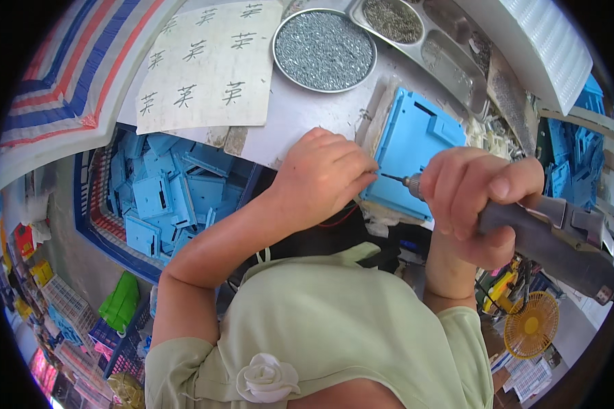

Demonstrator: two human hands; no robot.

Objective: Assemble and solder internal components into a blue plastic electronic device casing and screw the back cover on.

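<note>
Right fingers [451, 180] clamped on screwdriver [552, 238] — left fingers [353, 165] by blue panel [408, 140], grip unclear.

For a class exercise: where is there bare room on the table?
Bare table shows between the paper, plate and left hand. Right of the blue panel, white scraps and the metal tray crowd it.

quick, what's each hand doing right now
Left hand: curled by the blue panel; cannot tell if it holds anything.
Right hand: closed around a power screwdriver.
</note>
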